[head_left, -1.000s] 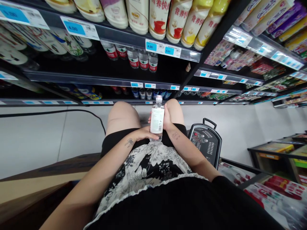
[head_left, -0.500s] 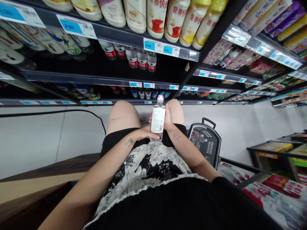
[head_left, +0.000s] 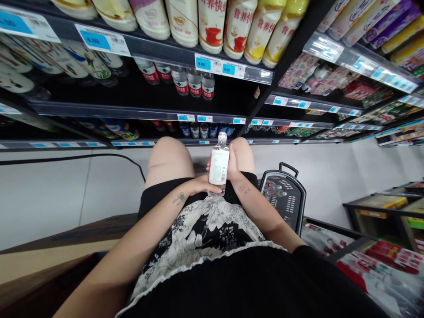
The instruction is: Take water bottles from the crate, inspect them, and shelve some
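Snugly, the left hand (head_left: 198, 184) grips the bottle (head_left: 219, 165) low — the right hand (head_left: 233, 164) curls around its side and back.

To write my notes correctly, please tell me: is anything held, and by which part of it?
A bottle: the left hand holds it near the base, the right hand around its middle.

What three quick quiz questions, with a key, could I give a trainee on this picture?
1. True or false: the right hand is nearer the base of the bottle than the left hand is.
2. Where does the black basket stand?
A) On a shelf
B) To the person's left
C) To the person's right
3. Fill in: the bottle's label is mostly ____ on the side facing the camera.

Key: 1 true; 2 C; 3 white.
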### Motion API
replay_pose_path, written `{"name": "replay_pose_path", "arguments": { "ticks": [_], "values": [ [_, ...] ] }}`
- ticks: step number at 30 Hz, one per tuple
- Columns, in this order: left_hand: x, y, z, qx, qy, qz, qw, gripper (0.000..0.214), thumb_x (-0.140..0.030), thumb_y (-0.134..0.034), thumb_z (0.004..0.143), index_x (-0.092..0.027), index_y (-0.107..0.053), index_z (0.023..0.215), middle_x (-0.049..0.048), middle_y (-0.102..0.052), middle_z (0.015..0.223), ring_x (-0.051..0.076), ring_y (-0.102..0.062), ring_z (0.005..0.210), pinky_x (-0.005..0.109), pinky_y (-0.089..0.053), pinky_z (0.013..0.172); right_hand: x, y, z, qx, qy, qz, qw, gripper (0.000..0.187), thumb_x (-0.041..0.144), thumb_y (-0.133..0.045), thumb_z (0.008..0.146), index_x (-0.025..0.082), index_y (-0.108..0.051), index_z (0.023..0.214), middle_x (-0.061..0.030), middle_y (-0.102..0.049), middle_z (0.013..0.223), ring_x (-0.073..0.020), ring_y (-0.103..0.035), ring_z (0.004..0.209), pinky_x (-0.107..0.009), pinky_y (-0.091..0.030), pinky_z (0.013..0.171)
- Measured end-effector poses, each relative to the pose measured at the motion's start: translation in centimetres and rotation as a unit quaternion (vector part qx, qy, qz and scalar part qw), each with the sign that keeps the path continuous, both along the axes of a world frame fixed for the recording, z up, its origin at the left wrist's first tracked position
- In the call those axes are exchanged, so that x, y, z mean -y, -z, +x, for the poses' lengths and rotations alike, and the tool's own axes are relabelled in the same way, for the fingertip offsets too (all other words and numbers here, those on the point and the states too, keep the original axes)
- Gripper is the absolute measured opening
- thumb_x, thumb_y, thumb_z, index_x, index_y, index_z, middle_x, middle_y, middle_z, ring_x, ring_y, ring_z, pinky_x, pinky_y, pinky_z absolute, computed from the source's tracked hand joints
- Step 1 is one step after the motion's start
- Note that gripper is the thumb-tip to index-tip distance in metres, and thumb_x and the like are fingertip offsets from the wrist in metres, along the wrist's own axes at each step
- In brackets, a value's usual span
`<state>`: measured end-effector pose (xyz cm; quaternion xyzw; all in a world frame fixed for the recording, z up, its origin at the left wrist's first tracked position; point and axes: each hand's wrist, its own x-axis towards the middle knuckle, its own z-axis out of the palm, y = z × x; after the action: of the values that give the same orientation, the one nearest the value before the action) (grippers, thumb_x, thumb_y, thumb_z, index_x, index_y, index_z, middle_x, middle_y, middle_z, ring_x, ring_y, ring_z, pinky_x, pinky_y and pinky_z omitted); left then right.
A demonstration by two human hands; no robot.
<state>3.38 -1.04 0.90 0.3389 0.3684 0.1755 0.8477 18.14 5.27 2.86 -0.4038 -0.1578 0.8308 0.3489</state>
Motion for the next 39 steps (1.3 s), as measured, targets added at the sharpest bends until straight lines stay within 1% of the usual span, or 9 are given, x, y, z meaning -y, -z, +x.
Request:
{"name": "replay_pose_path", "arguments": {
  "ticks": [7,13,19,23,30,35,39],
  "values": [
    [0.15,0.55,0.21,-0.009,-0.004,0.009,1.0,0.054,-0.021,-0.093,0.057,-0.016,-0.072,0.106,0.0065,-0.077,0.1,0.026,-0.071,0.1,0.045,-0.051,0.098,-0.04,0.23,0.19,-0.035,0.008,-0.023,0.999,0.081,0.075,-0.013,0.098,0.013,-0.066,0.089,-0.0081,-0.068,0.061,-0.0214,-0.065,0.056,-0.036,-0.06,0.054],
    [0.15,0.26,0.16,-0.009,-0.005,0.015,1.0,0.053,-0.023,-0.094,0.056,-0.016,-0.073,0.104,0.0078,-0.078,0.1,0.028,-0.071,0.102,0.046,-0.052,0.098,-0.04,0.42,0.23,-0.041,0.014,-0.033,0.999,0.079,0.075,-0.018,0.098,0.013,-0.067,0.093,-0.0075,-0.068,0.06,-0.0217,-0.065,0.055,-0.036,-0.061,0.055],
    [0.32,0.28,-0.07,-0.046,-0.007,0.003,0.999,0.068,-0.026,-0.096,0.053,-0.018,-0.071,0.117,0.011,-0.076,0.114,0.031,-0.069,0.112,0.05,-0.049,0.103,0.02,0.51,0.1,-0.044,0.017,-0.031,0.998,0.078,0.075,-0.019,0.098,0.013,-0.067,0.094,-0.0076,-0.069,0.062,-0.0218,-0.066,0.057,-0.035,-0.061,0.055],
    [0.45,0.63,-0.03,-0.044,-0.014,0.004,0.999,0.071,-0.026,-0.096,0.052,-0.018,-0.07,0.117,0.0109,-0.076,0.113,0.031,-0.07,0.11,0.051,-0.049,0.103,0.01,0.29,0.05,-0.044,0.013,-0.033,0.998,0.079,0.074,-0.018,0.098,0.012,-0.067,0.094,-0.0076,-0.068,0.06,-0.0221,-0.066,0.057,-0.035,-0.06,0.054],
    [0.35,0.73,0.1,-0.034,-0.012,0.027,0.999,0.064,-0.027,-0.095,0.054,-0.016,-0.072,0.112,0.0099,-0.078,0.103,0.03,-0.072,0.104,0.048,-0.052,0.099,0.04,0.2,0.15,-0.043,-0.005,-0.044,0.998,0.085,0.078,-0.013,0.096,0.013,-0.068,0.093,-0.008,-0.068,0.059,-0.0221,-0.066,0.055,-0.035,-0.06,0.053],
    [0.36,0.8,0.15,-0.008,-0.011,0.041,0.999,0.06,-0.03,-0.094,0.056,-0.016,-0.073,0.111,0.0092,-0.078,0.098,0.029,-0.073,0.102,0.044,-0.053,0.097,-0.01,0.69,0.33,-0.057,-0.031,-0.023,0.998,0.093,0.082,-0.008,0.092,0.011,-0.069,0.089,-0.0118,-0.071,0.064,-0.0215,-0.068,0.057,-0.033,-0.059,0.055],
    [0.36,0.71,0.28,0.004,-0.015,0.041,0.999,0.062,-0.029,-0.095,0.055,-0.016,-0.073,0.112,0.0087,-0.078,0.097,0.028,-0.074,0.1,0.043,-0.054,0.095,-0.03,0.76,0.37,-0.044,-0.034,-0.019,0.998,0.096,0.086,-0.007,0.089,0.012,-0.069,0.087,-0.0125,-0.072,0.065,-0.0221,-0.069,0.058,-0.034,-0.06,0.058]
  ]
}}
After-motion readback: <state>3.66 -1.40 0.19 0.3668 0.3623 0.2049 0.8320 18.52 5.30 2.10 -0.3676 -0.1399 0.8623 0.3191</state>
